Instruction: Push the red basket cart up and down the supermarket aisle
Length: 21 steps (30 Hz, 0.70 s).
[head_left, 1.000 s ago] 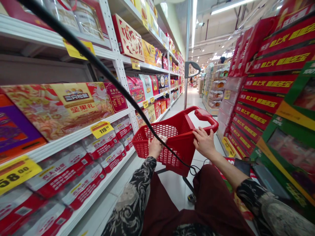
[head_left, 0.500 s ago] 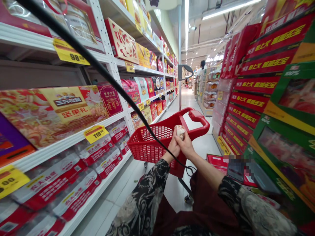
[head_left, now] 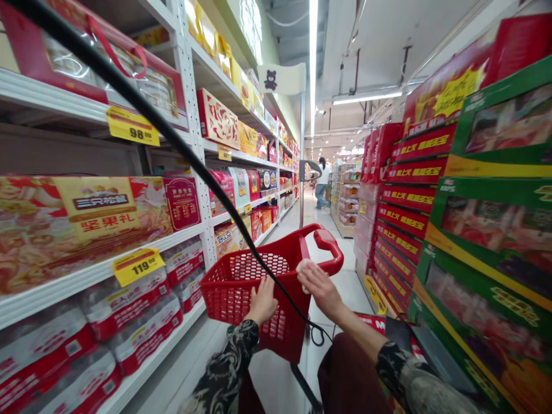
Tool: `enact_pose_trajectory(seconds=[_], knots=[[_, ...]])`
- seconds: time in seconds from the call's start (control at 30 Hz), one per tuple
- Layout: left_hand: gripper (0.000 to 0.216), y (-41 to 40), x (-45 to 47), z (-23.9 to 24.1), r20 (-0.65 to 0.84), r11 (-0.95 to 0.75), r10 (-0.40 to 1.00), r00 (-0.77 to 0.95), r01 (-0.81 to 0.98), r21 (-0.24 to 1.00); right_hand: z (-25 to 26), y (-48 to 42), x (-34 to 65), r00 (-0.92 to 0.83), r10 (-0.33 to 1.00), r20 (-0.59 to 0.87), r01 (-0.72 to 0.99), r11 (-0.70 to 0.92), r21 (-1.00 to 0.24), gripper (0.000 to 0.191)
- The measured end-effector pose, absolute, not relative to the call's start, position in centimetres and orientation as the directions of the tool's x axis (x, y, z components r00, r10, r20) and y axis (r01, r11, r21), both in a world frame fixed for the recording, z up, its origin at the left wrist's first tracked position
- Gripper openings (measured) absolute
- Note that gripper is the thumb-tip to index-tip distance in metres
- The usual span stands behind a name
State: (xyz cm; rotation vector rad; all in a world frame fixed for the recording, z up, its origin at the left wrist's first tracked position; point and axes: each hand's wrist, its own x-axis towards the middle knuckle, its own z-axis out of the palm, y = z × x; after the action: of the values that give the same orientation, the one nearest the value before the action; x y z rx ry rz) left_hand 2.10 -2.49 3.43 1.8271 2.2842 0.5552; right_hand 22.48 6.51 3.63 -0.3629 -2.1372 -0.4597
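Note:
A red plastic shopping cart basket (head_left: 226, 296) with perforated walls stands in front of me. My right hand (head_left: 323, 292) has its fingers closed over a small white crumpled wipe (head_left: 305, 265), at the basket's near rim just below the cart handle (head_left: 330, 247). Whether it is paper or cloth I cannot tell. My left hand (head_left: 262, 302) rests against the near wall of the basket, its fingers stretched out and nothing in them.
A black cable (head_left: 207, 167) slants across the view. Shelves (head_left: 185, 238) with gift boxes and bottle packs line the left. Stacked green cartons (head_left: 487, 224) and red drink cases (head_left: 405, 213) stand at right. Down the aisle (head_left: 345, 276) a person (head_left: 321, 184) stands.
My hands were together around the white wipe above the basket. They have parted: the left dropped to the basket wall, the right took the wipe to the rim. My view has turned right.

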Motion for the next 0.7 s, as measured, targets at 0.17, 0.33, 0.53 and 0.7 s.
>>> enact_pose_trajectory(seconds=[0.17, 0.33, 0.53, 0.7], knots=[[0.082, -2.0, 1.6, 3.5, 0.097, 0.169, 0.971, -0.219, 0.912, 0.374, -2.7, 5.5, 21.1, -0.674, 0.051, 0.737, 0.295, 0.933, 0.205, 0.034], [0.08, -1.5, 1.3, 3.9, 0.078, 0.178, 0.973, -0.217, 0.923, 0.341, -0.2, 5.5, 20.6, -0.666, -0.012, 0.746, 0.272, 0.927, 0.258, 0.032], [0.08, -0.5, 1.2, 3.3, 0.078, 0.201, 0.967, -0.243, 0.914, 0.353, 6.1, 7.2, 21.5, -0.575, 0.005, 0.818, 0.401, 0.874, 0.276, 0.036], [0.081, 0.3, 1.2, 3.0, 0.061, 0.207, 0.968, -0.242, 0.916, 0.344, 1.5, 8.7, 21.3, -0.698, 0.017, 0.716, 0.337, 0.89, 0.307, 0.029]])
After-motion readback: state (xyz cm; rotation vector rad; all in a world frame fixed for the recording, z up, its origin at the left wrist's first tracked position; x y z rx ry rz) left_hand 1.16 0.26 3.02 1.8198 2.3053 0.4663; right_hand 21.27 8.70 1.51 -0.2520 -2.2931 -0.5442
